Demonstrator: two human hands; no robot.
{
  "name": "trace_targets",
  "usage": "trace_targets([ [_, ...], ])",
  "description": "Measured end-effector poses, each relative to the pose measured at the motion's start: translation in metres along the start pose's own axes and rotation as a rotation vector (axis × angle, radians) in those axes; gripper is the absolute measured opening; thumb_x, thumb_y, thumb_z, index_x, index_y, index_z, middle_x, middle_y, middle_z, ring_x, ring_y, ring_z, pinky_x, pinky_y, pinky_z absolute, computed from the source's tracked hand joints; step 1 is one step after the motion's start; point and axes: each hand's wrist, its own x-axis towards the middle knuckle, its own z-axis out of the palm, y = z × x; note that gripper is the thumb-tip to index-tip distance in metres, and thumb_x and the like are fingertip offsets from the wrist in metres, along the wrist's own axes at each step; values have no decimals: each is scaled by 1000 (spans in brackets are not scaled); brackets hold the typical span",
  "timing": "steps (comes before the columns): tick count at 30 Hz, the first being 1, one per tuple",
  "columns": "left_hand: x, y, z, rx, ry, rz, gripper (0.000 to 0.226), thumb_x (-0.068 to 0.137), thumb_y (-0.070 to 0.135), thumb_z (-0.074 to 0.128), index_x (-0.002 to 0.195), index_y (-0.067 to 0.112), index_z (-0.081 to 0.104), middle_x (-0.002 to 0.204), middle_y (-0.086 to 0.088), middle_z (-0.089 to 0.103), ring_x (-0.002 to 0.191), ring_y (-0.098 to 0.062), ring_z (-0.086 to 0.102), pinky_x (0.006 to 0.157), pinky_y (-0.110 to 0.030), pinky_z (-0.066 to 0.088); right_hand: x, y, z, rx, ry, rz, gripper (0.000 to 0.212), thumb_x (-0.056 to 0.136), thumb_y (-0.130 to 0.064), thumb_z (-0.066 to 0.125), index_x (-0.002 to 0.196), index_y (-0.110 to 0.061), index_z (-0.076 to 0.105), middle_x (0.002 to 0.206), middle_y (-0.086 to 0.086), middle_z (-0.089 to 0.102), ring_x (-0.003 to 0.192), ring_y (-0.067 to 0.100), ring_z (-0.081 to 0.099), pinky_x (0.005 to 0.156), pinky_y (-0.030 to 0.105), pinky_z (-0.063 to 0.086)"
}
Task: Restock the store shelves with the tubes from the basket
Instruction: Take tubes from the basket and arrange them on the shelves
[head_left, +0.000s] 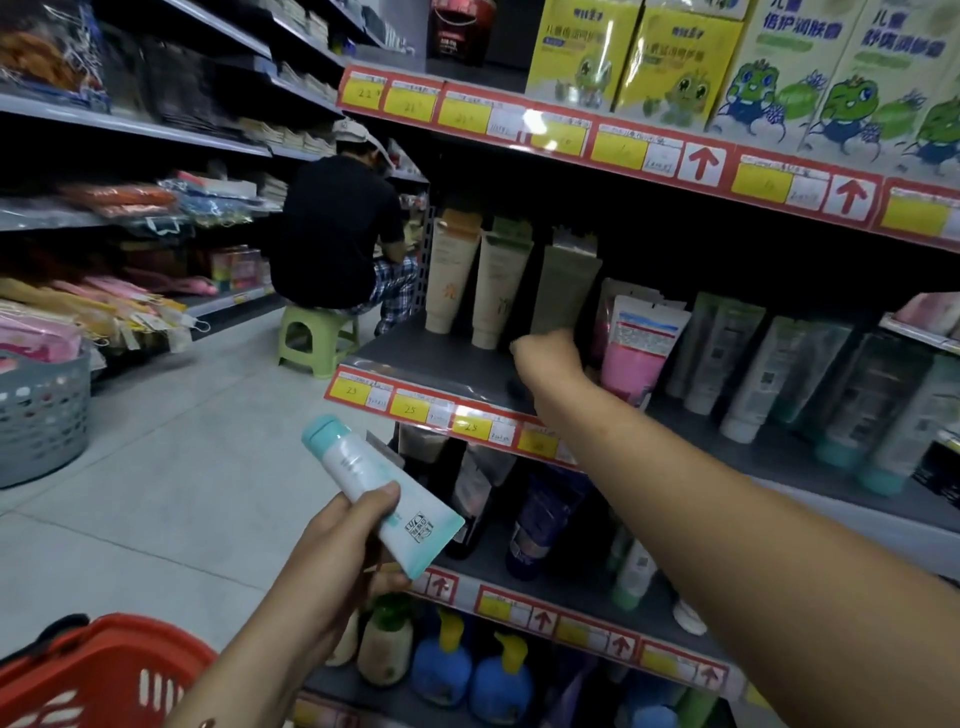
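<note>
While the left hand (343, 540) grips one tube (376, 491), the right hand (545, 358) holds another (563, 291).

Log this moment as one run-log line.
left hand: holds teal-capped tube | right hand: grips grey-green tube on middle shelf | red basket: lower left

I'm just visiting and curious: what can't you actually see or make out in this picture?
- Head view: red basket is cut off by the bottom edge, so its contents are hidden.
- Right hand hides the base of the grey-green tube; its grip cannot be told.
- Price tags: writing is blurred.
- Left hand covers part of the white tube.
</note>
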Motion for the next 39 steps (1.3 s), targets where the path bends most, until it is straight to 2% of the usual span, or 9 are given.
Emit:
trace_targets([
  [2, -3, -2, 4, 22, -12, -6, 24, 96, 29, 58, 115, 16, 64, 94, -12, 77, 73, -19, 72, 54, -31, 52, -43, 13, -9, -28, -61, -147, 76, 93, -18, 57, 155, -15, 14, 159, 3, 27, 138, 22, 36, 112, 34, 32],
  [4, -8, -5, 9, 35, -30, -12, 26, 94, 29, 61, 113, 14, 65, 87, -9, 76, 65, -15, 68, 51, -28, 50, -100, 38, -23, -39, -184, -307, 76, 94, -27, 59, 156, -26, 15, 159, -9, 24, 142, 9, 27, 115, 30, 27],
  [7, -17, -12, 17, 55, -68, -15, 31, 89, 33, 65, 112, 12, 66, 81, -8, 73, 62, -14, 63, 52, -26, 47, -142, 92, -34, -3, -454, -178, 54, 90, -33, 67, 140, -30, 48, 137, -11, 55, 121, 4, 54, 99, 26, 47],
  [10, -27, -24, 24, 109, -124, -7, 36, 87, 36, 66, 115, 13, 66, 94, -10, 77, 77, -24, 68, 61, -30, 47, -153, 131, -45, 210, -588, 93, 24, 90, -18, 69, 114, -19, 64, 100, 2, 75, 87, 21, 69, 71, 29, 57],
  [14, -32, -37, 34, 115, -132, -78, 48, 83, 48, 62, 120, 17, 63, 106, -4, 76, 91, -23, 71, 66, -31, 53, -147, 155, -68, 452, -580, 276, 15, 91, -5, 63, 104, -12, 67, 94, 6, 74, 78, 16, 68, 66, 26, 53],
  [21, -27, -59, 39, -32, -48, -225, 26, 95, 36, 57, 119, 24, 59, 80, -4, 66, 53, -11, 64, 48, -22, 51, -141, 173, -101, 637, -561, 540, 13, 94, -10, 54, 103, -9, 64, 91, 8, 69, 71, 14, 62, 53, 22, 48],
  [27, -32, -93, 72, -117, -53, -545, 37, 92, 41, 58, 91, 5, 65, 59, -8, 61, 36, -11, 54, 36, -16, 46, -143, 191, -125, 931, -723, 507, 41, 87, -36, 62, 120, -12, 60, 95, 8, 62, 85, 21, 66, 75, 30, 52],
  [32, -29, -114, 103, -122, -96, -744, 38, 88, 47, 62, 76, 12, 59, 50, -3, 50, 31, -12, 49, 32, -15, 42, -148, 209, -135, 664, -580, 306, 19, 91, -6, 62, 105, -19, 66, 91, 0, 68, 83, 12, 63, 75, 24, 50],
  [39, -52, -133, 139, 142, -272, -811, 61, 81, 69, 54, 58, 14, 64, 46, 0, 50, 31, -10, 45, 33, -12, 31, -156, 227, -152, 445, -382, 301, 26, 89, -15, 69, 115, -11, 66, 95, 3, 70, 71, 6, 63, 67, 18, 51],
])
